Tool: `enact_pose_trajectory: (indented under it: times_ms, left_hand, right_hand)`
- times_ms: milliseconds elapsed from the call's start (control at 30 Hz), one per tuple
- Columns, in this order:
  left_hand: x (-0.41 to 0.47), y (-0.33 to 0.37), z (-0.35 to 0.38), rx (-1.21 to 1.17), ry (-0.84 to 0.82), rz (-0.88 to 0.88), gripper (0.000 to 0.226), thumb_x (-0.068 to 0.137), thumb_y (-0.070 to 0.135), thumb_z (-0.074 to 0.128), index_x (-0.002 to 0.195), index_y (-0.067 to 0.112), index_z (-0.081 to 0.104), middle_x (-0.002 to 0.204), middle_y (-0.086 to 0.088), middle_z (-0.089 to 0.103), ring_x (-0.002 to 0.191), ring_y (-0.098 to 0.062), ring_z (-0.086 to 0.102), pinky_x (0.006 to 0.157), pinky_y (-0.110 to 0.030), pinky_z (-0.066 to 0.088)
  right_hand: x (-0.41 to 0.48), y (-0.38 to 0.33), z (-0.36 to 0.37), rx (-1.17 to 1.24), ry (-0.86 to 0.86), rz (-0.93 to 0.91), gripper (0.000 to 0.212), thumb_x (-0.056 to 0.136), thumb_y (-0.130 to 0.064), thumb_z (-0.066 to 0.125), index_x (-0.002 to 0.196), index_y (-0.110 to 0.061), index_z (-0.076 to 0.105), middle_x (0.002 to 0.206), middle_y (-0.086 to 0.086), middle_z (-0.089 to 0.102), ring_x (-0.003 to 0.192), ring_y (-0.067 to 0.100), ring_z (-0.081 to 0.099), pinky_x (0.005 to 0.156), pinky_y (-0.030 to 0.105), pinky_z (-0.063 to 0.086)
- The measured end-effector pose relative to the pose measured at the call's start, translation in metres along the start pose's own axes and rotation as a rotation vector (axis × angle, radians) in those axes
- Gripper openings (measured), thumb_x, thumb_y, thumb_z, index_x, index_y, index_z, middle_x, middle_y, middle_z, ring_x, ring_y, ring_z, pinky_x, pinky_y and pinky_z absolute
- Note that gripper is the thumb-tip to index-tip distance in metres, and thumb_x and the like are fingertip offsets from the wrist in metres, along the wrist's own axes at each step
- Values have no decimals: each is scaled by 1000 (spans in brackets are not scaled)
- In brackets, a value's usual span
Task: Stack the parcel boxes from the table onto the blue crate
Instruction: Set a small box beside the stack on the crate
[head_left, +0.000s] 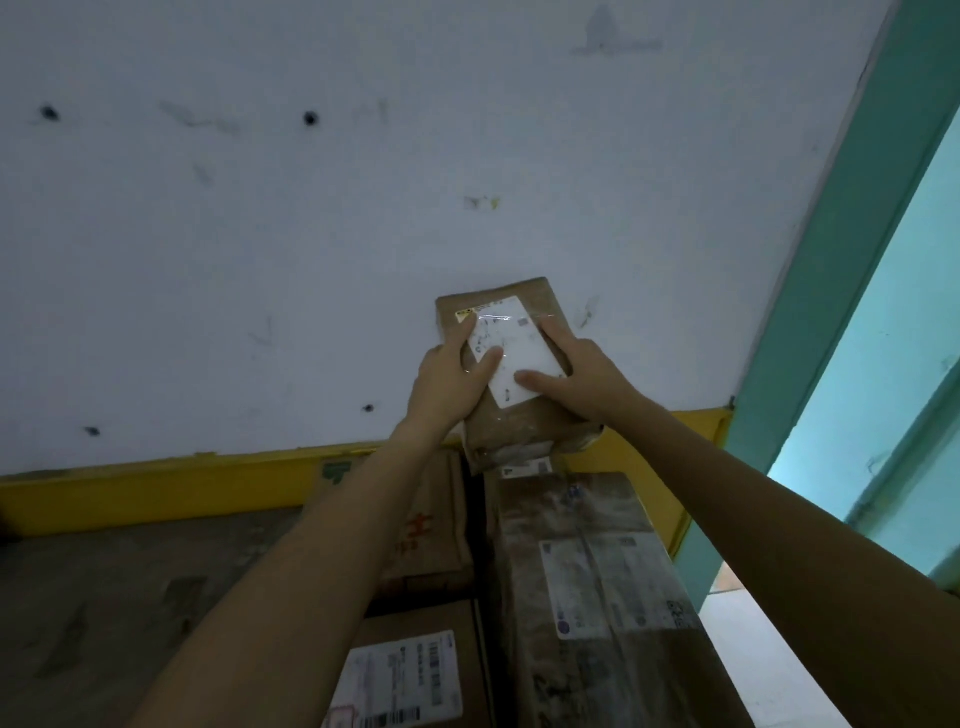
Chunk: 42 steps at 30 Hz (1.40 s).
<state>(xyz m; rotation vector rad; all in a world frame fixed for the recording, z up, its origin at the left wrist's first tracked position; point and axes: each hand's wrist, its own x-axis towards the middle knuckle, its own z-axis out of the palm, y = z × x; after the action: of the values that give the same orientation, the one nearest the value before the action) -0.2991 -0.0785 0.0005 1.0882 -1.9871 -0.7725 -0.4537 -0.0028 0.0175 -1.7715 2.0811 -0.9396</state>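
The small brown cardboard parcel with a white shipping label under clear tape (511, 364) is held up in the air by both hands, in front of the white wall (311, 234) and just above the far end of the tall brown taped parcel with printed labels (587, 587). It looks clear of that tall parcel, or at most very near its top edge; I cannot tell whether they touch.

I judge that the step in hand is the placing: the small parcel is carried to the stack and is not yet set down. The next move, as I see it, calls for lowering it flat onto the top of the tall parcel, square to its edges, and only then letting go. The blue crate itself is not in view, so I cannot tell what the stack stands on.

The left hand (449, 382) grips the left side of the small parcel, with its thumb and forefinger lying on the label. The right hand (582, 376) grips the right side, thumb on the label, the other fingers (550, 332) wrapped over the far edge. Both forearms reach forward and up, almost straight.

Left of the tall parcel lie two flatter brown cartons (431, 525), and behind it runs a yellow band (156, 488).
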Motion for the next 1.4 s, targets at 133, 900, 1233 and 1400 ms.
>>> enact_pose_trajectory:
  times_ms: [133, 900, 1233, 1400]
  left_hand:
    - [-17, 3, -41, -36, 80, 47, 62, 91, 50, 48, 146, 31, 27, 140, -10, 49, 125, -28, 49, 99, -47, 46]
    - [-181, -90, -288, 80, 50, -32, 58, 95, 43, 46, 147, 27, 26, 145, -9, 43, 121, -26, 52, 85, -26, 46]
    - [-202, -176, -392, 155, 18, -231, 60, 91, 46, 51, 145, 32, 30, 146, -13, 29, 127, -30, 43, 102, -33, 37]
    - [-202, -250, -456, 246, -24, -272, 63, 89, 48, 53, 145, 25, 33, 144, -13, 40, 126, -27, 45, 99, -32, 37]
  right_hand:
    - [-13, -45, 4, 16, 46, -18, 86, 74, -62, 60, 146, -34, 22, 135, 11, 46, 117, 27, 52, 95, 44, 49]
    - [-122, -270, 167, 99, -20, -42, 78, 82, -56, 59, 146, -32, 22, 138, 10, 44, 119, 28, 51, 99, 44, 47]
    - [-112, -362, 283, 242, -95, -4, 75, 88, -52, 55, 149, -29, 19, 146, 11, 35, 127, 29, 44, 101, 37, 41]
    - [-89, -418, 369, 231, -151, 13, 76, 86, -58, 52, 149, -30, 19, 150, 8, 33, 132, 30, 39, 105, 42, 38]
